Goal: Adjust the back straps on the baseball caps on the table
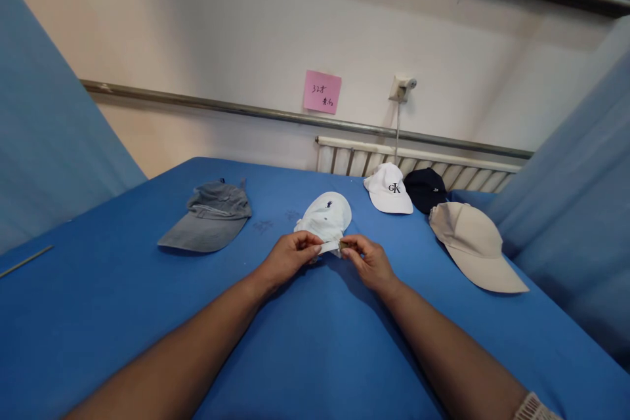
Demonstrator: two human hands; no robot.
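Pale, round cloth cap (315, 220) is set on flat blue cloth (315, 348). Thin white strap (329, 247) is pinched in grip of left hand (290, 257); small brassy clasp (343, 245) in right hand's (370, 264). Strap seemingly being fixed; steady pinching needed.

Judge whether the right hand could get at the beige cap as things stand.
Probably yes: only blue surface shows between the right hand and the beige cap. The hand is busy, though, its fingertips at the back strap of the pale cap, so it would likely have to let go first.
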